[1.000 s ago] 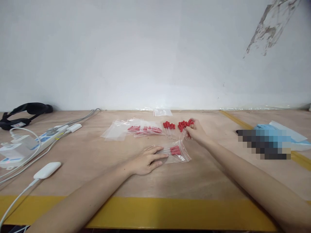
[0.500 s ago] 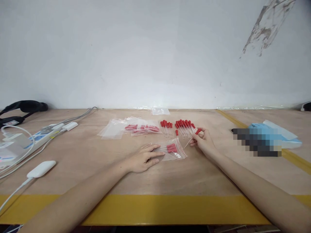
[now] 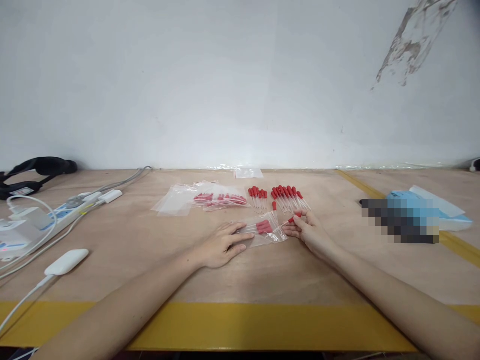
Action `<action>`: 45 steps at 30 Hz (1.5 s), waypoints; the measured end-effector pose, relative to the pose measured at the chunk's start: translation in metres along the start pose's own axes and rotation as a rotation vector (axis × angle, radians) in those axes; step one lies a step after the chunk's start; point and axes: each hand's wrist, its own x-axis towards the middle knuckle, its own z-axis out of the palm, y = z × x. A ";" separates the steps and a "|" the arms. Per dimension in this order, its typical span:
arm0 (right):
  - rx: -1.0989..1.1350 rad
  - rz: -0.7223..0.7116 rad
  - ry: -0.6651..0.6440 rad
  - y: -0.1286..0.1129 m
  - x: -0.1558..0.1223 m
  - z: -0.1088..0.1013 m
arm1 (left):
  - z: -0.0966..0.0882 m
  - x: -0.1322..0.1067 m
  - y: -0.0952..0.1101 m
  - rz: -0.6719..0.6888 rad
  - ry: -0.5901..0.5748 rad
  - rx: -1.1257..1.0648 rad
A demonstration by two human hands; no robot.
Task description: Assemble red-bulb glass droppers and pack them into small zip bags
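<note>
A clear zip bag lies flat with several red-bulbed droppers inside. My left hand rests on the bag's left end, fingers stretched out. Between the thumb and fingers of my right hand is a dropper, pinched at its red bulb, its thin clear tube pointing left at the bag's right-hand mouth. Whether the tip is inside the bag I cannot tell. One loose dropper lies just behind the bag. Farther back are two rows of droppers, a smaller left group and a larger right group.
Filled bags and flat clear bags lie behind my left hand. A power strip with cables and a white device are at the left. A blue packet sits at the right. Yellow tape runs along the front edge.
My right hand has moved left and slightly down, bringing the dropper's tube to the bag's mouth. My left hand stays on the bag.
</note>
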 end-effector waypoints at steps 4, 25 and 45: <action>0.005 -0.021 0.056 0.005 0.004 -0.003 | 0.002 0.000 -0.002 -0.005 0.015 -0.024; -0.619 -0.264 -0.564 -0.016 0.008 -0.009 | -0.001 0.001 0.000 0.029 -0.022 0.028; -0.553 -0.057 -0.642 -0.018 0.006 -0.007 | -0.001 0.000 -0.001 0.130 0.018 -0.014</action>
